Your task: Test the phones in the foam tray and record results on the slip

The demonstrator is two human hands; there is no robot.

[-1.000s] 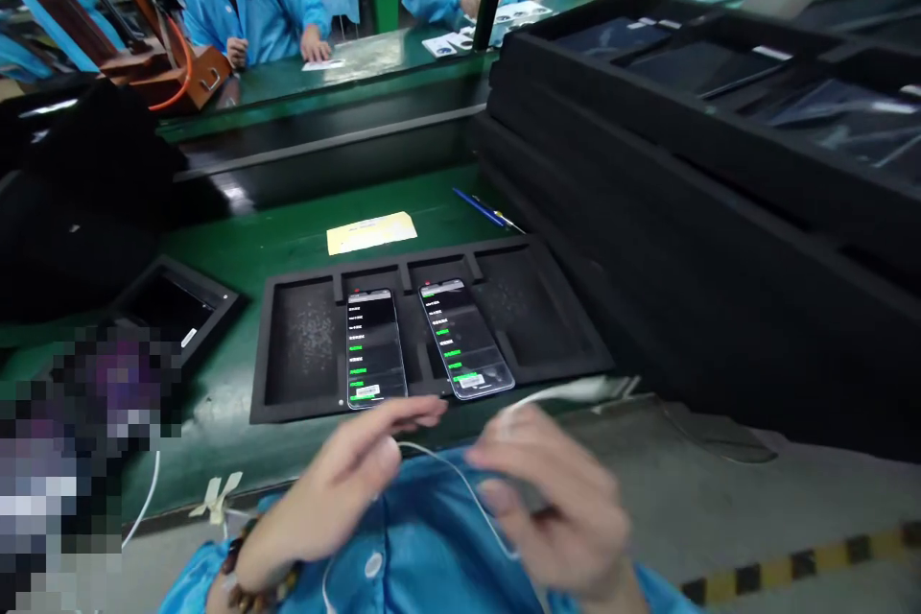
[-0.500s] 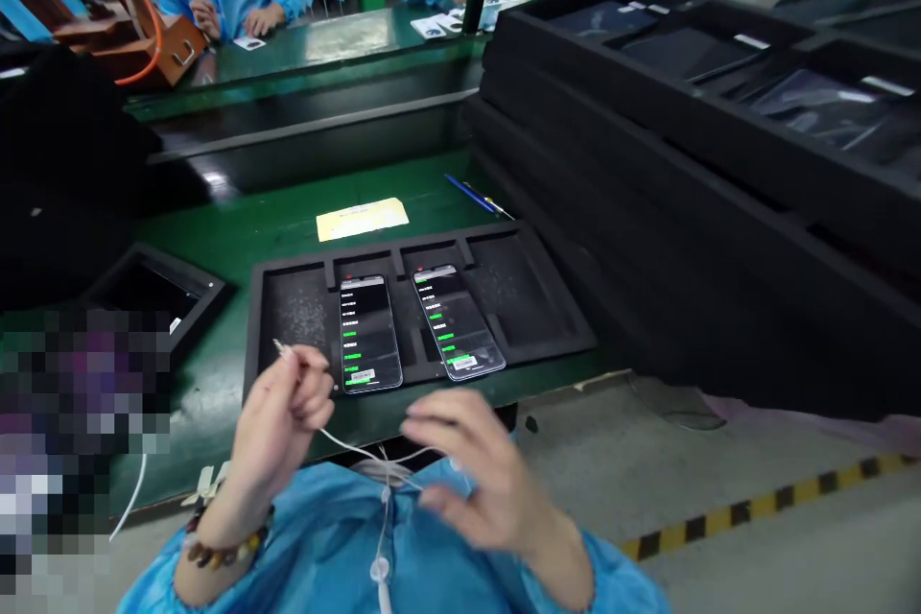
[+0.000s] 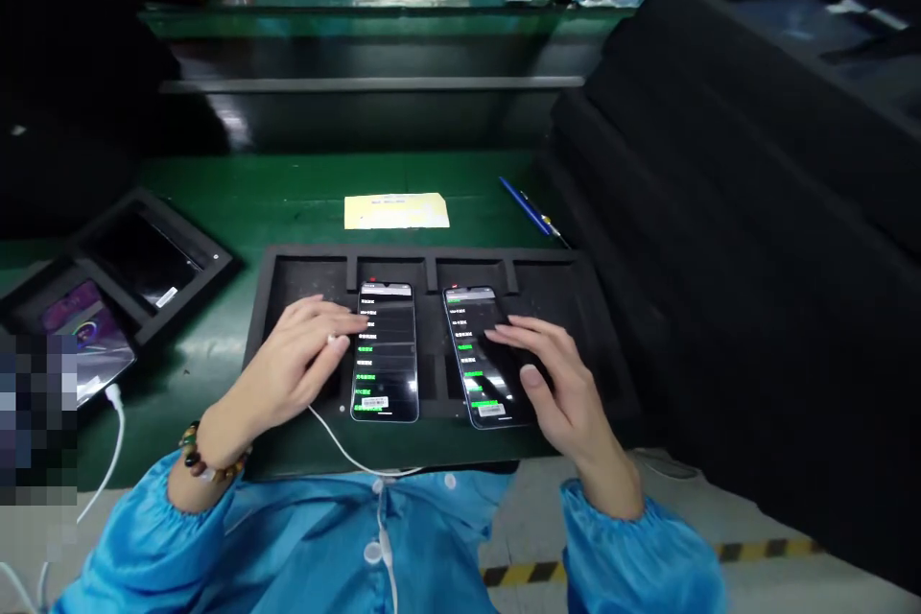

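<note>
Two smartphones lie in the black foam tray [image 3: 432, 259], their lit screens showing a list in white and green text. My left hand [image 3: 292, 360] reaches over the left phone [image 3: 389, 355], its index fingertip at the screen. A white earphone cable [image 3: 338, 446] runs from under that hand to the front of my blue smock, and a small white bit of it shows between thumb and fingers. At the right phone [image 3: 479, 355], my right hand [image 3: 561, 379] has its fingers apart and holds nothing; the fingertips are over the screen's right side.
Tall stacked black foam trays [image 3: 720, 211] rise on the right. At left, another foam tray [image 3: 151, 201] holds phones, one with a white cable [image 3: 119, 432] plugged in. Behind my tray lie a yellow paper [image 3: 395, 211] and a blue pen [image 3: 524, 204]. Co-workers' hands show at the far bench.
Both hands have moved forward from near my body to the two phones. My left hand brought the earphone cable along. The view has tilted down and shifted.
</note>
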